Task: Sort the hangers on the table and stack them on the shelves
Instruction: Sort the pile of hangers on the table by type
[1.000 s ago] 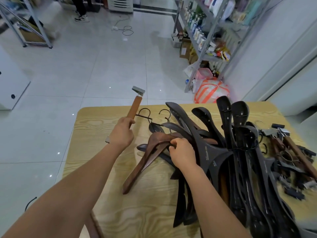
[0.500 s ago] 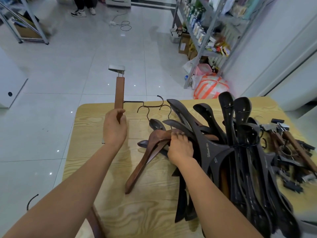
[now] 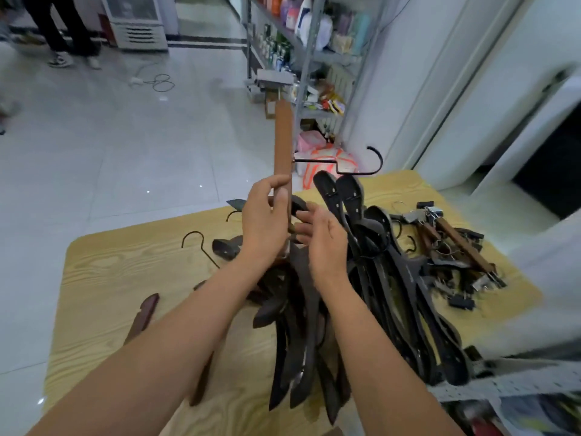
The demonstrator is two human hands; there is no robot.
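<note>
Small retail shop, likely sales floor or stock corner. Metal shelf rack (image 3: 314, 58) against wall, loaded with bottles (image 3: 276, 55), detergent jugs (image 3: 303, 14), snack packets (image 3: 330, 105). Glass-door cooler (image 3: 135, 20) at far end. Pale tiled floor (image 3: 125, 136). Filled plastic bags (image 3: 327, 162) under rack. Plywood bench (image 3: 125, 272) heaped with hangers (image 3: 393, 278).

No text, brand or number is legible. A faint pale marking on the black plastic hangers (image 3: 408, 278) piled on the light wooden table (image 3: 125, 278) is too blurred to read. Labels on the coloured bottles (image 3: 278, 53) in the grey metal shelf rack (image 3: 309, 58) beyond the table are also unreadable.
</note>
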